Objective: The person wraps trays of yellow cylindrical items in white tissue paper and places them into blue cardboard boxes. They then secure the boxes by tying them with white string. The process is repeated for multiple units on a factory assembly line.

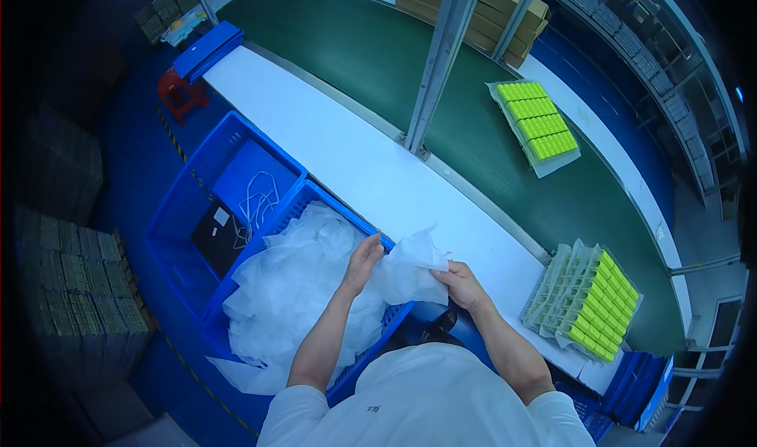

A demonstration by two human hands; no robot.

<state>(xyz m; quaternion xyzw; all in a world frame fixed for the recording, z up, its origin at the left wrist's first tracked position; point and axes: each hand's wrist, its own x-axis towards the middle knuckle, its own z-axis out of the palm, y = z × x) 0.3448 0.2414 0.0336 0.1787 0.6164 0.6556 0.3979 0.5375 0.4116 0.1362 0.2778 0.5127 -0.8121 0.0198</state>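
My right hand [464, 284] pinches the right edge of a thin white translucent sheet [412, 270], which may be a flimsy bag; the picture does not settle which. My left hand [363, 264] is at the sheet's left side, fingers stretched upward, and looks open. Whether it touches the sheet I cannot tell. Both hands are over the rim of a blue plastic crate [335, 199], close to the white bench. Below and left of them, a loose heap of similar white sheets [303, 281] fills the crate, with some hanging over its near side.
A second blue crate [177, 210] holds white cords and a dark flat item. Yellow-green pieces in clear trays [595, 305] are stacked on the white bench [339, 124] at right. Another such tray [538, 120] lies on the green belt [347, 53]. A metal post [441, 68] rises between.
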